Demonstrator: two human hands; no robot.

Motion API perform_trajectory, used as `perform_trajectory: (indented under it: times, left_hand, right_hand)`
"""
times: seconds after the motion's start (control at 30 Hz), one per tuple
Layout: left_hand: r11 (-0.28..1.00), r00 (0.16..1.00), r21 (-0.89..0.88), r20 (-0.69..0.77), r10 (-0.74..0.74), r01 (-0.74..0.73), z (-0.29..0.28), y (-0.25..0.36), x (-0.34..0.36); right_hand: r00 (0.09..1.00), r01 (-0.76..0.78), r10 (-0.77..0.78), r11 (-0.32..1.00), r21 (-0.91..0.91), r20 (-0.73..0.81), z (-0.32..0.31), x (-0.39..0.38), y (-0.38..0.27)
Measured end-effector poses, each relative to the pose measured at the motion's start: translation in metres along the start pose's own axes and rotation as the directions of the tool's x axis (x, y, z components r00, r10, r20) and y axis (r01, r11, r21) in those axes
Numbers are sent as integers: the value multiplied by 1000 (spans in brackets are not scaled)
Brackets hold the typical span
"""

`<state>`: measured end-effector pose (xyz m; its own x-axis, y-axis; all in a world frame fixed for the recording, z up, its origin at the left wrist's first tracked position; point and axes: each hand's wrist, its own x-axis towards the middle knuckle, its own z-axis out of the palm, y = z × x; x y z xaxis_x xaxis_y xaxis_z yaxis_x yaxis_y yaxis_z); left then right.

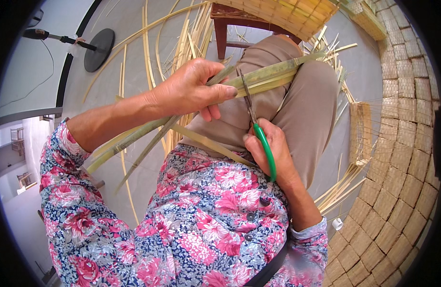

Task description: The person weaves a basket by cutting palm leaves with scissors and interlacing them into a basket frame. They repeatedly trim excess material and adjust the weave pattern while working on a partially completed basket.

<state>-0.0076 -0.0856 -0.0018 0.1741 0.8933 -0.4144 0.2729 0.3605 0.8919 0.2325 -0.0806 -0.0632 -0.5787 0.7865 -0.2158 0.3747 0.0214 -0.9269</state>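
My left hand grips several long green-yellow bamboo strips lying diagonally over my lap. Its thumb rests on top of the strips, with its lower fingers curled. My right hand holds green-handled scissors below them, the blades pointing up and slightly apart across the strips just right of my left thumb. Whether the blades touch or cut the strips, I cannot tell. More strips trail down-left from my left hand, and a thin pale strip crosses toward my right hand.
A wooden stool with woven bamboo work stands ahead. Loose strips lie on the grey floor. Stacks of woven pieces and a small woven frame lie at right. A round black stand base sits upper left.
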Motion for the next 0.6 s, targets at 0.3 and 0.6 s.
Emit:
perform_trajectory:
  times: [0.3,0.6]
  left_hand:
    - [993,1000,117,-12,1,0,-4,1,7]
    - [1000,996,-6,87,20,-19,-5,6,11]
  right_hand:
    - [1000,-15,15,999,-44,-3,0,0,2]
    - [963,-226,192,958,177,187,-19,6,-17]
